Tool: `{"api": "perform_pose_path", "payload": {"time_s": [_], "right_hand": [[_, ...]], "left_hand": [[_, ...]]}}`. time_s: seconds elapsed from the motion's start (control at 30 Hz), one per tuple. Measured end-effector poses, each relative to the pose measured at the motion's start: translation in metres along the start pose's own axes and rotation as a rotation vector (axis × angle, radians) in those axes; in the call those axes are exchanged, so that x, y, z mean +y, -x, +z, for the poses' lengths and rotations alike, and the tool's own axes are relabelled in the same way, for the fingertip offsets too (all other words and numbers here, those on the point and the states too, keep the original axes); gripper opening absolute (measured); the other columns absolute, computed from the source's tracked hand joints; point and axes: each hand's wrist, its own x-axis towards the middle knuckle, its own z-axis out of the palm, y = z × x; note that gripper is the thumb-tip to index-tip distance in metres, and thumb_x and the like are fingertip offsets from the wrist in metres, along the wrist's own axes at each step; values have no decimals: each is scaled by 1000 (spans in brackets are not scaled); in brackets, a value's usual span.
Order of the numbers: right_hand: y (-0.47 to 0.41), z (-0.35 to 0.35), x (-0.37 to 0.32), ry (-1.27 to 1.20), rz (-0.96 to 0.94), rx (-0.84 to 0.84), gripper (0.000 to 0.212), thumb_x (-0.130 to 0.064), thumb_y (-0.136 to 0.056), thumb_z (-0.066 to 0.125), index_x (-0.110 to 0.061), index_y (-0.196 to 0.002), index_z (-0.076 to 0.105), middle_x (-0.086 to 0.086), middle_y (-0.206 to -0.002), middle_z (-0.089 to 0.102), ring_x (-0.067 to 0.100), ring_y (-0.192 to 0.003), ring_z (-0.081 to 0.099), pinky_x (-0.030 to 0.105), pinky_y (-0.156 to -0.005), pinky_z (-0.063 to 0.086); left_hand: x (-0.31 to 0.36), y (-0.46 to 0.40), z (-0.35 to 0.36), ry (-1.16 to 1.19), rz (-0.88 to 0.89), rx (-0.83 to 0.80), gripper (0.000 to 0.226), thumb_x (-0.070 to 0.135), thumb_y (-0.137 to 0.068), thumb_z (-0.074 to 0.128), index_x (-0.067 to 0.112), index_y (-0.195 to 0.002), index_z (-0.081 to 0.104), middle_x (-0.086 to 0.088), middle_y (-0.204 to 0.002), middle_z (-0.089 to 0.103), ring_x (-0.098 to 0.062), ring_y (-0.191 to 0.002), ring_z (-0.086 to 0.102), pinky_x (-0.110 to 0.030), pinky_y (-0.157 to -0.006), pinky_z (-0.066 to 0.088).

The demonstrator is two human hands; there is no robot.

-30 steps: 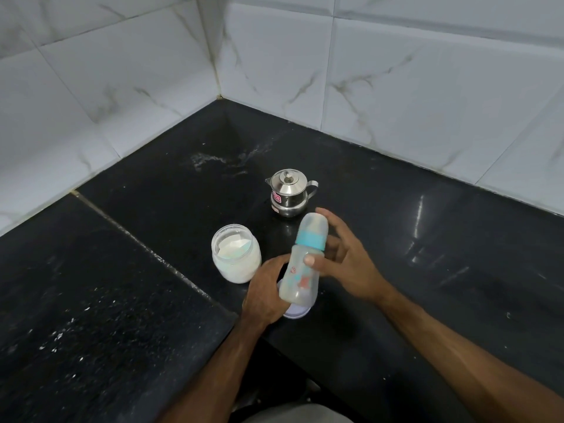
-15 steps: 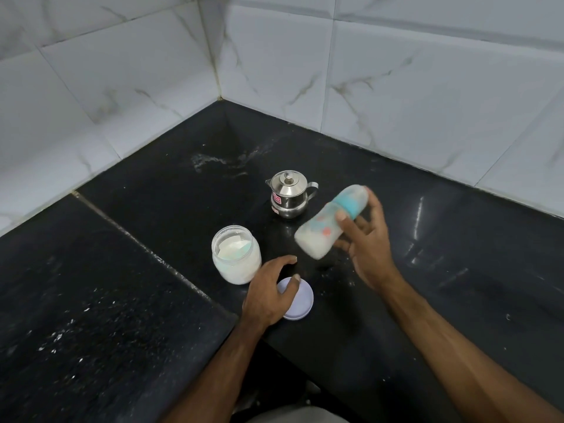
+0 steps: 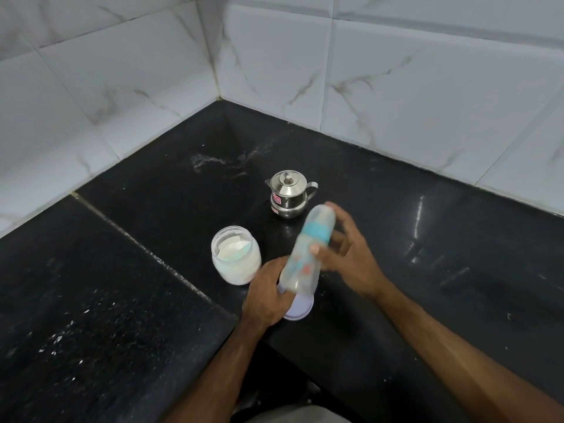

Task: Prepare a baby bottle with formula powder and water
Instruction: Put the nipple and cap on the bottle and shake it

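The baby bottle, translucent with a teal collar and a clear cap, is blurred and leans with its top up and to the right. My right hand grips it around the upper body, thumb on the front. My left hand sits cupped at the bottle's base; its fingers are hidden behind the bottle. Just left of my left hand stands the open glass jar of white formula powder, with a scoop lying inside. Its pale lilac lid lies flat on the counter under the bottle and my left hand.
A small lidded steel pot with spout and handle stands just behind the bottle. The black stone counter meets white tiled walls in a corner at the back. White powder specks dot the left slab.
The bottle, swung up and to the right half a second ago, has come back down to my left hand, as it was a second ago. The jar, lid and pot stay put.
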Motion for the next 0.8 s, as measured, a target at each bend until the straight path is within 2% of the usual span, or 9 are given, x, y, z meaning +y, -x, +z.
{"api": "perform_pose_path", "payload": {"time_s": [0.07,0.2,0.27,0.37,0.4,0.53,0.6,0.7,0.8], "right_hand": [[2,-1,3,65,-8,-80,77,-6,-75,71,-24,-140,35,11,-121,60,28,-105,67,39,-72,59],[-13,-15,-9,-195,-26,213,70,-14,-78,69,-26,-139,37,11,-120,61,29,-107,67,45,-73,59],[-10,-13,-6,-132,-27,145,71,-13,-78,70,-27,-139,36,8,-121,60,27,-107,66,45,-72,59],[1,-5,1,88,-10,-115,74,-8,-76,72,-27,-137,37,8,-123,59,26,-106,66,37,-71,59],[-1,-6,0,83,-23,-108,74,-7,-76,71,-27,-138,37,10,-123,59,27,-106,66,37,-72,59],[-18,-19,-14,-217,-47,217,72,-15,-78,69,-25,-140,36,9,-120,60,28,-107,66,46,-75,59],[-15,-17,-10,-172,-47,170,72,-15,-78,70,-27,-140,36,11,-124,59,31,-111,64,47,-74,58],[0,-7,1,60,-10,-95,74,-9,-75,72,-28,-138,37,11,-122,60,31,-107,65,41,-72,59],[-8,-11,-5,-66,-9,70,73,-10,-77,71,-26,-140,37,17,-125,59,33,-109,65,43,-71,59]], "left_hand": [[1,0,0,43,-4,-17,28,34,-87,68,25,-113,64,18,-105,66,1,-100,62,-12,-85,48],[-1,3,1,-64,3,57,37,35,-88,60,20,-122,62,16,-119,62,3,-109,55,-8,-95,38],[-3,2,2,-62,-1,46,34,34,-88,62,19,-119,63,17,-115,62,3,-105,55,-6,-92,38],[-7,-1,2,-8,-30,-32,30,34,-88,69,22,-115,64,17,-107,65,-2,-100,62,-10,-83,43],[-8,-1,3,-5,-33,-37,31,35,-88,68,22,-115,64,15,-108,66,-4,-101,63,-12,-84,44],[-4,3,2,-71,1,44,39,39,-89,56,20,-123,63,12,-121,65,-2,-113,57,-16,-97,42],[-5,2,3,-77,2,43,37,39,-89,57,19,-120,63,14,-116,64,-2,-107,58,-18,-94,44],[-9,-2,3,-28,-26,-37,27,33,-90,66,21,-114,64,13,-108,67,-7,-100,63,-28,-86,53],[-7,0,3,-51,-7,23,31,32,-89,63,22,-118,64,13,-114,66,-3,-105,60,-21,-92,48]]}}
